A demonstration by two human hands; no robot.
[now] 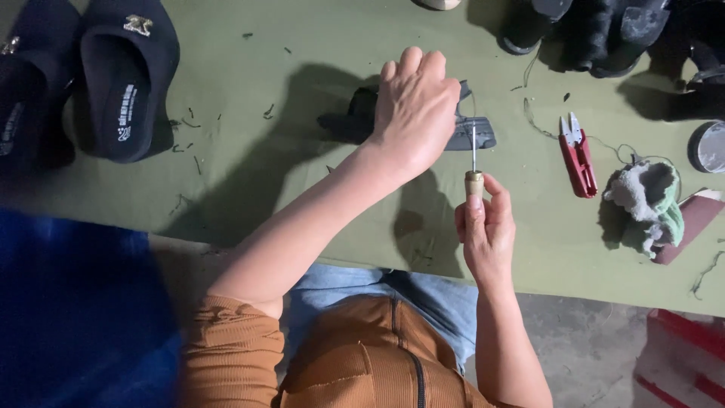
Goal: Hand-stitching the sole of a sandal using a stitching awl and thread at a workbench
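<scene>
- Awl (473, 162), one: wooden handle and thin metal shaft, held upright with the tip pointing away from the body; the tip is seen at the edge of the grey piece.
- Grey flat piece (474, 134), one: laid on the green table (302, 174), mostly covered by the left hand.
- Left hand (414, 106): arm stretched forward, palm down on the grey piece; whether the fingers are curled around it cannot be told.
- Right hand (485, 227): wrist raised, fingers closed around the awl handle.
- Thread snips (578, 157), one: red, with blades toward the far side, set well to the right.
- Dark slippers (124, 75), two: upper left, each with a small metal ornament and a pale printed insole label.
- Crumpled cloth (648, 204), one: grey-green, near the snips.
</scene>
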